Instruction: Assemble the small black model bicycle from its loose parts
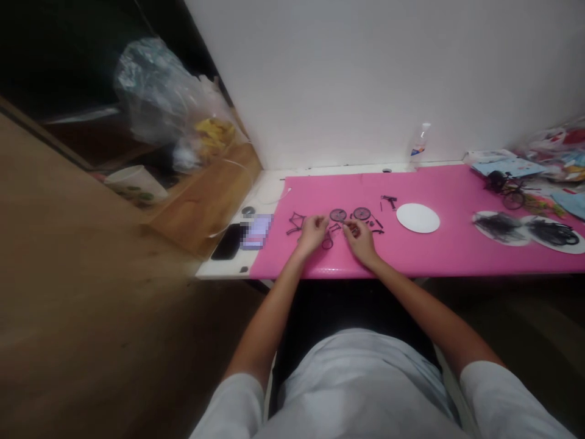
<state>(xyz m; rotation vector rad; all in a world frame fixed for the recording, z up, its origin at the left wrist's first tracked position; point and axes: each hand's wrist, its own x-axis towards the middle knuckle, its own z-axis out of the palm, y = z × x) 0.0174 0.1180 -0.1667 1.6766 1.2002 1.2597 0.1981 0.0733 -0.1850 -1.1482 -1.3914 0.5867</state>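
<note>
Spoked wheels (362, 213), 2: lying on pink cover (439, 256), just beyond the hands. Left hand (314, 234): fingers curving inward beside a dark frame (296, 221). Right hand (362, 239): fingers bending near loose small parts (378, 224). Grip, both: showing too small to tell what fingers are holding. Risk: either hand, sweeping sideways, could be scattering those parts.

Table (234, 269), pink cover (450, 253); wheels (362, 213), white plate (417, 218) atop.

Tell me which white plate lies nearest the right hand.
The leftmost white plate, closest to the right hand; its white surface shows, whereas the middle plate and rightmost plate, farther away, hold black pieces.
</note>
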